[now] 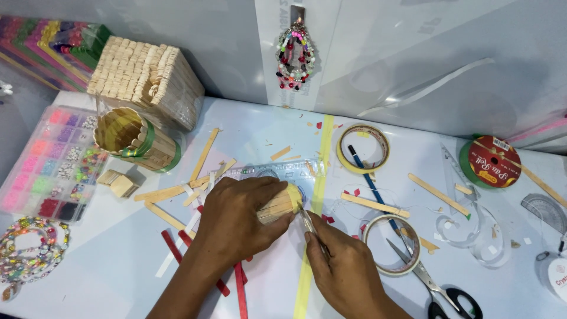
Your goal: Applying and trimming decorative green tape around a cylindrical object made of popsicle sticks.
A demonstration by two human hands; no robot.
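Observation:
My left hand [239, 218] wraps around a small cylinder of wooden craft sticks [282, 204], holding it on its side above the white table [106, 266]. My right hand [342, 266] grips a thin metal tool [308, 224], its tip touching the cylinder's end. A clear plastic ruler [260, 172] lies under and behind the hands. A yellow strip [319, 177] runs down the table between the hands.
A finished stick cup with green bands [139, 140] and a stack of sticks [147, 77] stand at the back left. A bead box [50, 162] is at left. Tape rolls [363, 147] [393, 245], scissors [437, 289], a red ribbon spool [493, 162] and loose sticks lie right.

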